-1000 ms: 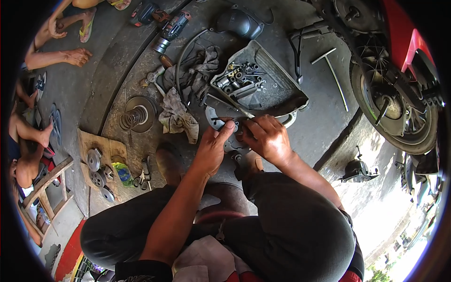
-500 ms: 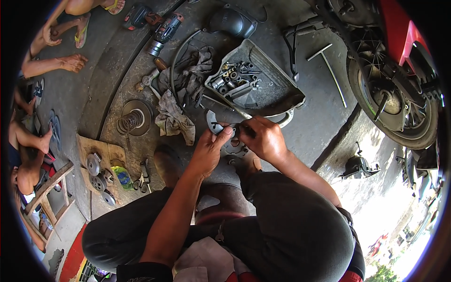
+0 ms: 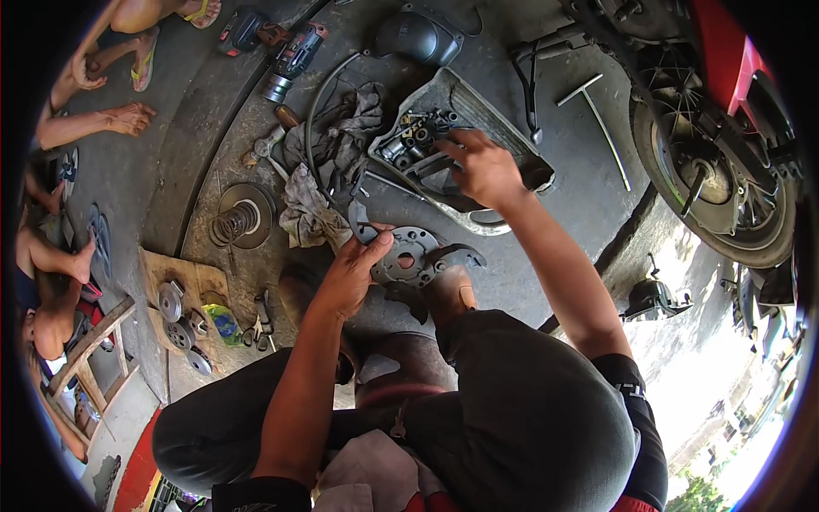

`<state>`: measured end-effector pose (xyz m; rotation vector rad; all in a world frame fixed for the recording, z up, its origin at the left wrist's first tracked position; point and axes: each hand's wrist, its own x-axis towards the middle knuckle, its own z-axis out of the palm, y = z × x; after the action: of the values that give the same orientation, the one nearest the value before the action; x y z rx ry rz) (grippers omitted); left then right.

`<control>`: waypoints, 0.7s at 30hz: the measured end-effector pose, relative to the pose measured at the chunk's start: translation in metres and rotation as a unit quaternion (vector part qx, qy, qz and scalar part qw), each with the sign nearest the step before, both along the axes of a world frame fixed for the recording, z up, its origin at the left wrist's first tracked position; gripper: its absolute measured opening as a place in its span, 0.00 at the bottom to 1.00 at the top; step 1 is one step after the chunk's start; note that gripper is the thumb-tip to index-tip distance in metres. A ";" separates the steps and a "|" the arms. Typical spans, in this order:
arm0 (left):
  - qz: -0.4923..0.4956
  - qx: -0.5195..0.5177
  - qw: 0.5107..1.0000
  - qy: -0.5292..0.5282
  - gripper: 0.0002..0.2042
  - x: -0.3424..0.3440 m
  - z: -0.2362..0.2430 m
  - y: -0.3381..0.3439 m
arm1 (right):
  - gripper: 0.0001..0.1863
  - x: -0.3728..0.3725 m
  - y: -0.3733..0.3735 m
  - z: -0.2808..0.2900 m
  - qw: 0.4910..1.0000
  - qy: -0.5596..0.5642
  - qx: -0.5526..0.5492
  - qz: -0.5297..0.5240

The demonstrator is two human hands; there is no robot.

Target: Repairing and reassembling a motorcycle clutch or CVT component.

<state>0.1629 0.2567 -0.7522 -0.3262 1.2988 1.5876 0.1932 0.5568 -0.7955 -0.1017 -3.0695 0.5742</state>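
1. Left grip pinches the round metal plate by its left edge, on the wearer's side of the tray. Hold firm; its curved arms could swing.
2. Right grip is over the tray, fingers loosely bent; can't tell if they pinch anything. Mind knuckles on metal edges.
3. Stained floor: coil spring left of tray, then rags; T-handle tool and spoked wheel right.

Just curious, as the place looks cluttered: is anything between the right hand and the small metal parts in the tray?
Nothing visible is: the right hand is over the tray, near the small metal parts. The left hand, holding the round plate, is outside the tray.
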 end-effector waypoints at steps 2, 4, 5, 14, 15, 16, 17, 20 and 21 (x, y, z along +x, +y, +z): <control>0.007 0.031 0.999 -0.018 0.15 -0.002 0.002 -0.001 | 0.23 -0.009 -0.005 -0.010 0.993 -0.024 0.077 0.086; -0.001 0.011 1.000 -0.003 0.15 -0.005 0.004 -0.001 | 0.22 -0.010 -0.005 -0.012 0.991 -0.089 0.072 0.066; -0.005 0.010 1.000 0.011 0.15 -0.006 0.004 -0.001 | 0.21 -0.007 -0.001 -0.011 0.988 -0.126 0.065 0.053; 0.016 0.023 1.000 -0.014 0.15 -0.010 0.011 0.000 | 0.23 0.002 0.064 0.016 0.990 -0.102 -0.017 -0.099; 0.009 0.024 1.000 -0.012 0.15 -0.010 0.012 0.001 | 0.21 -0.002 0.064 0.016 0.992 -0.084 -0.036 -0.090; 0.014 0.021 1.000 -0.013 0.15 -0.011 0.014 0.001 | 0.20 -0.006 0.063 0.017 0.992 -0.077 -0.055 -0.082; 0.020 0.026 0.999 -0.018 0.15 -0.012 0.015 0.002 | 0.20 -0.010 0.061 0.017 0.993 -0.065 -0.054 -0.082; 0.019 0.021 0.999 -0.022 0.15 -0.013 0.017 0.001 | 0.15 -0.017 0.057 0.020 0.993 0.005 -0.089 -0.075; 0.013 0.017 1.000 -0.021 0.15 -0.013 0.018 0.001 | 0.15 -0.017 0.058 0.022 0.992 -0.008 -0.089 -0.085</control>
<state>0.1496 0.2574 -0.7342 -0.3552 1.2388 1.6134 0.1765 0.6145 -0.7734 -0.3669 -2.9779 0.8359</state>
